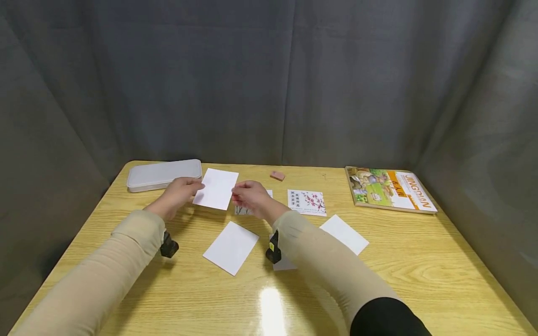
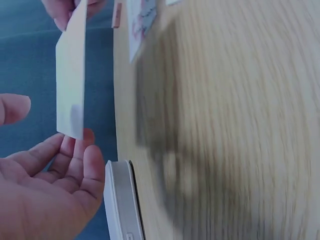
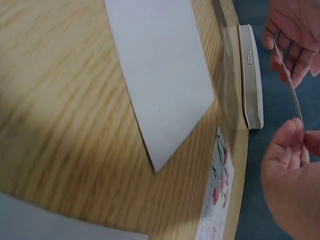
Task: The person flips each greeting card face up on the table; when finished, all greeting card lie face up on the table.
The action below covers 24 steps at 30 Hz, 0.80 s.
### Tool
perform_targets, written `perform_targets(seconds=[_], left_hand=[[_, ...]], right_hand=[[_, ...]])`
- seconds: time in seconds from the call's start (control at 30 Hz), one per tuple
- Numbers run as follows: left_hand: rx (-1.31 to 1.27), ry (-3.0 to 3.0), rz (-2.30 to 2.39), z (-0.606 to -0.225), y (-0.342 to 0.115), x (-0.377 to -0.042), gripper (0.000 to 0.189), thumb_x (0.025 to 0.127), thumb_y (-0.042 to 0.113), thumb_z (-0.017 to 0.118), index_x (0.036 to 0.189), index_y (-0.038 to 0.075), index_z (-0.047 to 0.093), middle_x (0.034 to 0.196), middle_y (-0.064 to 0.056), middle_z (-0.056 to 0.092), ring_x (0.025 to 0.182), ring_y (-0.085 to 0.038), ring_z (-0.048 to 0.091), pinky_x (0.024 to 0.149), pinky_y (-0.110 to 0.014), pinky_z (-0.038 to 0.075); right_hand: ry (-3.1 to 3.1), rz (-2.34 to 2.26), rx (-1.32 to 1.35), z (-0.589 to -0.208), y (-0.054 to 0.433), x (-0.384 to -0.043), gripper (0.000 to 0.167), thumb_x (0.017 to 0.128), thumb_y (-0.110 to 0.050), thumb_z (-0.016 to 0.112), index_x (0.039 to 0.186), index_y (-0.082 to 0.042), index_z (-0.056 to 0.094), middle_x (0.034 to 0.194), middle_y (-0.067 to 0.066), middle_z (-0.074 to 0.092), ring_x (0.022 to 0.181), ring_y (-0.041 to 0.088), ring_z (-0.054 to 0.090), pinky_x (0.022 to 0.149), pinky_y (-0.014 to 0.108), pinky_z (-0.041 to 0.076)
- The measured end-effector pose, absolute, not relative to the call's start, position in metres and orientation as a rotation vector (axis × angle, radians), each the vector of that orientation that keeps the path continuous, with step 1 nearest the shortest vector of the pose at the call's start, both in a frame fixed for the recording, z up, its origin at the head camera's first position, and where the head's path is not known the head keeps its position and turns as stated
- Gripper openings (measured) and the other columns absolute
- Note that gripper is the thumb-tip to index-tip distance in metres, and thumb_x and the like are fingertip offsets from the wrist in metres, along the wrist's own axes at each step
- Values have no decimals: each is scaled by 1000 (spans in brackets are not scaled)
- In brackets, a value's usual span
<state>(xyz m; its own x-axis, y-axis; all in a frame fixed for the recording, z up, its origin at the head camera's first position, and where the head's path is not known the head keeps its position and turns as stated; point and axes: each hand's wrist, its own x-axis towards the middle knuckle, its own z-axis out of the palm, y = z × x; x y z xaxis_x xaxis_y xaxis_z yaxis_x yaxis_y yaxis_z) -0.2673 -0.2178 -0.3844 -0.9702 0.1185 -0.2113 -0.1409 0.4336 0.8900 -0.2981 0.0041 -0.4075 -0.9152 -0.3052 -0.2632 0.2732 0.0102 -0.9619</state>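
A white card (image 1: pixel 216 188) is held up above the table between both hands. My right hand (image 1: pixel 254 198) pinches its right edge between thumb and fingers, as the right wrist view also shows. At the opposite edge is my left hand (image 1: pixel 180 193); in the left wrist view its fingertips (image 2: pixel 89 135) touch the card while the thumb (image 2: pixel 16 108) stands apart from it. Beneath the right hand lies a printed card (image 1: pixel 241 209), partly hidden. A second printed card (image 1: pixel 307 202), with pink blossoms and writing, lies to its right.
Blank white cards lie nearer me: one (image 1: pixel 231 248) at centre, one (image 1: pixel 345 234) to the right, another (image 1: pixel 284 264) partly under the right forearm. A pale case (image 1: pixel 165 174) lies back left, a small reddish block (image 1: pixel 277 175) at the back, a picture book (image 1: pixel 390 190) back right.
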Motion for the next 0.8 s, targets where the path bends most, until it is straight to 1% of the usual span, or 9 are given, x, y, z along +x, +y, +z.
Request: perform_targets(seconds=[0.1, 0.17, 0.3, 0.37, 0.43, 0.5, 0.57, 0.7, 0.8], left_hand=[[-56, 2426, 1588, -382, -217, -267, 60, 109, 23, 46, 155, -13, 31, 160, -28, 31, 141, -43, 37, 114, -51, 38], [-73, 2413, 1610, -380, -216, -266, 60, 109, 23, 46, 155, -12, 31, 159, -28, 33, 140, -42, 38, 113, -49, 39], [-81, 2402, 1672, -377, -214, -267, 56, 110, 20, 44, 156, -9, 33, 157, -26, 37, 135, -37, 40, 112, -48, 39], [-87, 2409, 1722, -376, -213, -268, 53, 109, 19, 45, 155, -7, 37, 149, -25, 44, 124, -32, 45, 108, -47, 41], [-109, 2412, 1789, -376, -211, -269, 49, 109, 17, 46, 153, -5, 43, 134, -19, 54, 111, -25, 50, 101, -44, 43], [-134, 2401, 1872, -376, -211, -270, 44, 108, 15, 48, 147, -4, 48, 117, -11, 60, 100, -18, 54, 94, -40, 44], [-149, 2385, 1943, -377, -211, -270, 37, 109, 16, 48, 140, -4, 53, 104, -3, 62, 94, -14, 58, 90, -36, 44], [-147, 2348, 2057, -380, -213, -269, 33, 110, 18, 47, 130, -6, 57, 100, 2, 64, 93, -10, 62, 84, -26, 47], [-141, 2344, 2099, -381, -213, -269, 36, 109, 18, 48, 130, -10, 57, 105, 0, 61, 91, -8, 61, 81, -22, 50]], right_hand=[[1898, -1946, -55, -406, 6, -297, 7, 106, -6, 58, 108, 1, 61, 89, 7, 61, 77, 15, 60, 82, 31, 56], [1895, -1936, -67, -405, 7, -297, 7, 106, -7, 57, 108, 0, 60, 87, 7, 60, 75, 14, 58, 83, 33, 56], [1857, -1951, -91, -401, 9, -298, 5, 107, -8, 56, 108, -3, 58, 84, 6, 60, 70, 13, 57, 74, 29, 54], [1837, -1968, -103, -399, 10, -300, 4, 107, -7, 55, 109, -4, 57, 84, 6, 61, 69, 12, 58, 69, 25, 54], [1822, -1982, -109, -397, 12, -301, 4, 107, -6, 54, 110, -4, 57, 84, 6, 63, 70, 12, 61, 66, 24, 54], [1812, -1987, -108, -395, 14, -301, 5, 107, -6, 55, 111, -4, 58, 87, 6, 65, 73, 13, 63, 67, 23, 56], [1801, -1989, -106, -394, 14, -301, 6, 107, -6, 55, 111, -4, 59, 90, 6, 67, 78, 14, 64, 70, 23, 57], [1781, -1998, -93, -392, 14, -301, 12, 107, -5, 54, 115, 0, 62, 95, 8, 66, 86, 17, 64, 74, 23, 57], [1778, -2014, -78, -392, 13, -301, 14, 107, -5, 54, 115, 3, 63, 92, 9, 65, 82, 16, 62, 71, 22, 56]])
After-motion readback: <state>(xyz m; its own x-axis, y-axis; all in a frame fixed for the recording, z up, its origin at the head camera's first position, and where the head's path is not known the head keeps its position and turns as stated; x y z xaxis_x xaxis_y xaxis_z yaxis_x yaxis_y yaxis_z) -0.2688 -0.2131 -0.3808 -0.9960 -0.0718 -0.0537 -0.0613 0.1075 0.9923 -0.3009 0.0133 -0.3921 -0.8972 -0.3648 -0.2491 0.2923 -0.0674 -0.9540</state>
